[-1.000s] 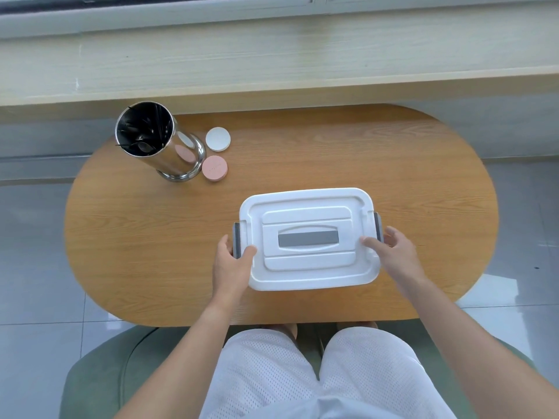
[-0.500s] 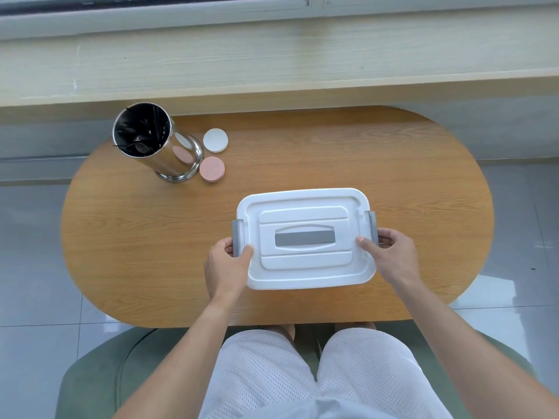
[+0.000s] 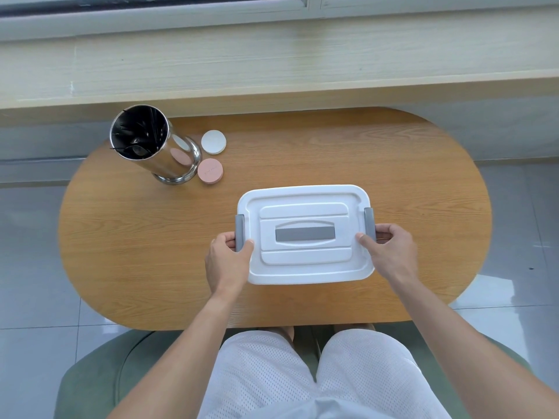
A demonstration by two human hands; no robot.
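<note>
1. Now, my left hand (image 3: 227, 261) grips the white box (image 3: 305, 264) at its left grey latch (image 3: 239, 229), fingers (image 3: 225, 237) curled round, thumb on lid.
2. Right hand (image 3: 390, 252) likewise grips the right grey latch (image 3: 369, 220).
3. Box sits lid-on, mid desk (image 3: 151, 252), nearer me.
4. Steel cup (image 3: 157, 149), pink disc (image 3: 210, 171) & white disc (image 3: 213, 141): far left, well apart from box.

Bare forearms, white mesh shorts (image 3: 308, 373)

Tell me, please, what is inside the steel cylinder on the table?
Thin dark utensils lean inside the steel cylinder; shadow hides what kind they are and their lower ends.
</note>
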